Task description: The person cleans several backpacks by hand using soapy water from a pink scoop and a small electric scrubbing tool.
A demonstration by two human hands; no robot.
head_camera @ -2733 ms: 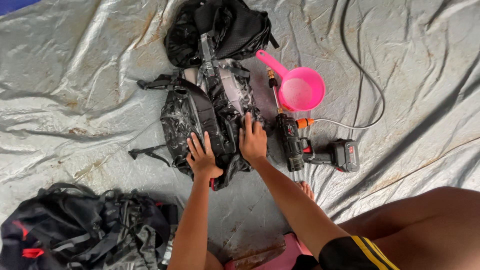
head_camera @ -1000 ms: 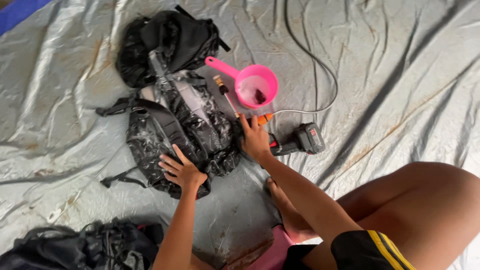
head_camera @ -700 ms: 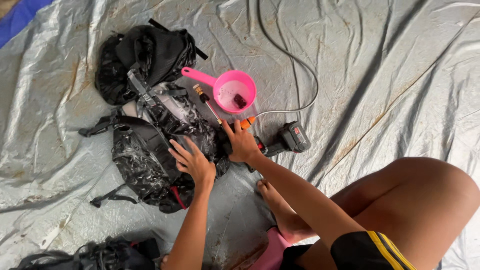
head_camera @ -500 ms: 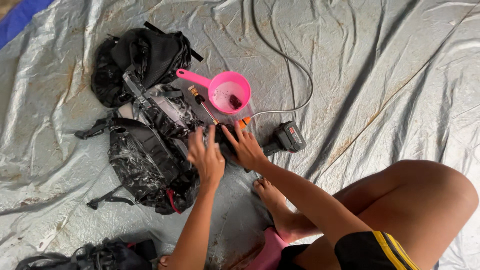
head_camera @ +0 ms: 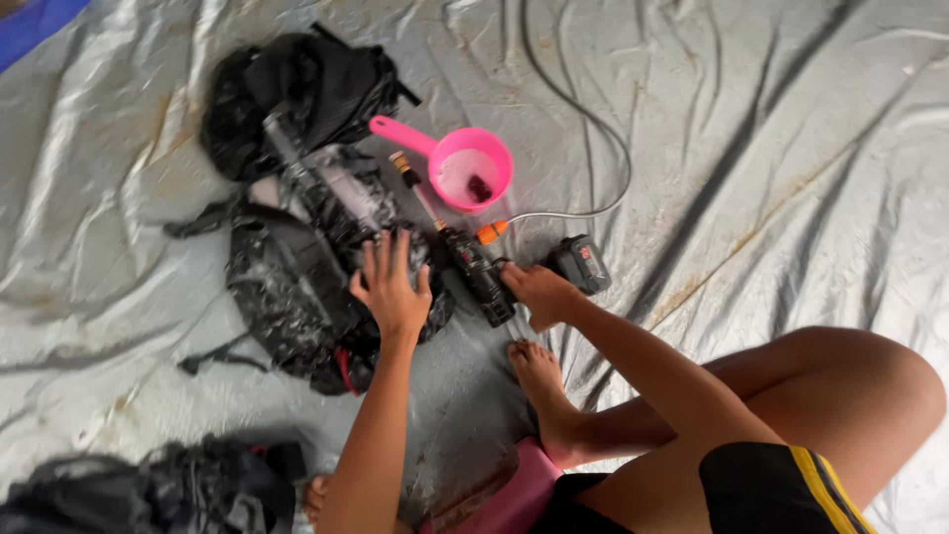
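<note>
A black backpack (head_camera: 297, 267) covered in white soap foam lies open on the grey tarp (head_camera: 771, 158). My left hand (head_camera: 390, 287) rests flat on its right side, fingers spread. My right hand (head_camera: 539, 294) closes around the handle of a black cordless spray gun (head_camera: 477, 272) lying beside the backpack. The gun's thin lance with an orange tip (head_camera: 415, 188) points up toward a pink dipper (head_camera: 465, 168).
A grey hose (head_camera: 593, 138) curves from the gun across the tarp. Another dark bag (head_camera: 168, 489) lies at the lower left. My bare foot (head_camera: 542, 391) and bent leg (head_camera: 791, 396) fill the lower right, by a pink low stool (head_camera: 509, 494).
My right hand left the backpack, moved right and took hold of the spray gun's handle. My left hand slid to the backpack's right side. The view shifted.
</note>
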